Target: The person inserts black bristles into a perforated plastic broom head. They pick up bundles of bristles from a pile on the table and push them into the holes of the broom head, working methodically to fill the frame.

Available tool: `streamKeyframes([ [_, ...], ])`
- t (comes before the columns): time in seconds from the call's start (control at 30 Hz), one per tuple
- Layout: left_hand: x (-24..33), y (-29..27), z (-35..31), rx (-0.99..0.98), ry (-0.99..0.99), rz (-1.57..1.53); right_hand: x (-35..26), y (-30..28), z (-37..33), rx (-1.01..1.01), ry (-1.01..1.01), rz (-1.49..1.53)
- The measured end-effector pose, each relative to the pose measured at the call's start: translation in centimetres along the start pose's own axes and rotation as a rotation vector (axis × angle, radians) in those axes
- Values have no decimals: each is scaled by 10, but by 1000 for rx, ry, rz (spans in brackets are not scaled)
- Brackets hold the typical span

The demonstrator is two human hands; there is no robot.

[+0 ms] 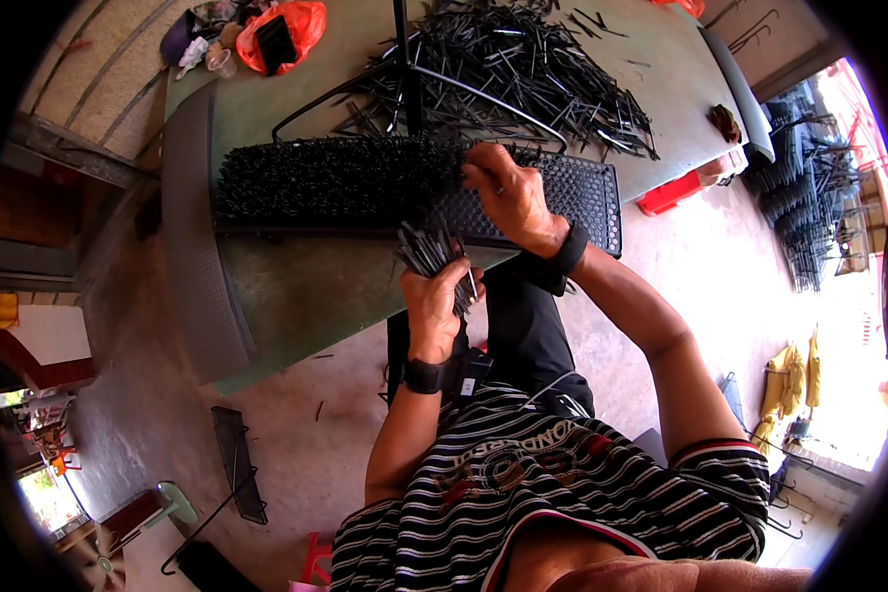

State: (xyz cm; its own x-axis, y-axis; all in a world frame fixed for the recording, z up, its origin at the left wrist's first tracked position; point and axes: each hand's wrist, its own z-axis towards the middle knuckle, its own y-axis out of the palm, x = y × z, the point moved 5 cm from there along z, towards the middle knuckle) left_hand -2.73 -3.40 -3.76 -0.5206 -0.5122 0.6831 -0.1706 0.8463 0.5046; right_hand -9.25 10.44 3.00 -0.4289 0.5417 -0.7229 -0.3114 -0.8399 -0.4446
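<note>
A long black perforated panel (pixel 582 192) lies across the near side of the table. Its left and middle part is thickly filled with upright black pieces (pixel 316 183), while bare holes show at its right end. My left hand (pixel 432 311) is closed round a bundle of thin dark strips (pixel 426 252), just in front of the panel. Over the panel, where the filled part meets the bare holes, my right hand (pixel 518 202) is closed in a pinch. Whatever its fingertips hold is too small to make out. A black metal frame (pixel 405 79) rises behind the panel.
A large loose pile of black strips (pixel 533 79) covers the far part of the green table (pixel 316 326). An orange plastic bag (pixel 301 30) with a dark phone-like object sits at the far left. Stacked black racks (pixel 809 187) stand at the right; another black panel (pixel 237 464) is on the floor.
</note>
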Motion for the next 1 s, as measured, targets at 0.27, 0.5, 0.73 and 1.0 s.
streamKeyframes([
  [0.27, 5, 1, -5, 55, -13, -79, -11, 0, -1, -241, -76, -406],
  [0.5, 2, 3, -2, 28, 14, -71, 4, -2, -29, -439, 499, 73],
  [0.73, -2, -4, -2, 19, 22, -89, -25, -16, -5, 60, 124, 81],
  [1.0, -2, -9, 0, -22, 18, -32, -9, 1, -4, 16, 19, 54],
])
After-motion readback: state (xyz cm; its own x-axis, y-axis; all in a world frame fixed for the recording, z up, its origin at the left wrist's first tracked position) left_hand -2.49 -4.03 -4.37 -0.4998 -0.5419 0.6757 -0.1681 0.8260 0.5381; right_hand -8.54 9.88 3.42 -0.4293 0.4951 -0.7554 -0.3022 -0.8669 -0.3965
